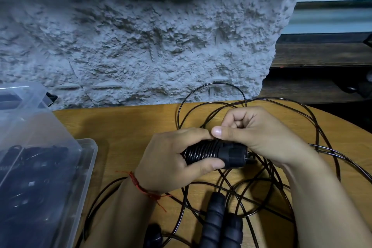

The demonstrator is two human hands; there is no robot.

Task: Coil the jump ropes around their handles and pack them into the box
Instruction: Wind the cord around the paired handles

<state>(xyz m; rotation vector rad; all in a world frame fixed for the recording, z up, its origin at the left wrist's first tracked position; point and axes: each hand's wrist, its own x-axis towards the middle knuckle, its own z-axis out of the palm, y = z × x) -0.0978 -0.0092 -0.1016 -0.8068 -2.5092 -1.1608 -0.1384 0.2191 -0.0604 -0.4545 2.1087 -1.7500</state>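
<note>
My left hand (171, 159) grips a pair of black jump-rope handles (216, 154) held level above the wooden table (120, 127). Several turns of thin black rope are wound round them. My right hand (251, 133) is just to the right and above, its fingers curled and pinching the rope at the handles' top edge. Loose black rope (281, 167) lies in tangled loops over the table's right half. Two more black ribbed handles (217, 219) lie near the front edge. The clear plastic box (88, 159) stands at the left with dark coiled ropes inside.
A rough grey stone wall (141, 46) rises right behind the table. The box's clear lid (24, 106) leans up at the far left. A dark wooden bench or shelf (322, 56) sits to the back right. A small black object (154, 236) lies at the front edge.
</note>
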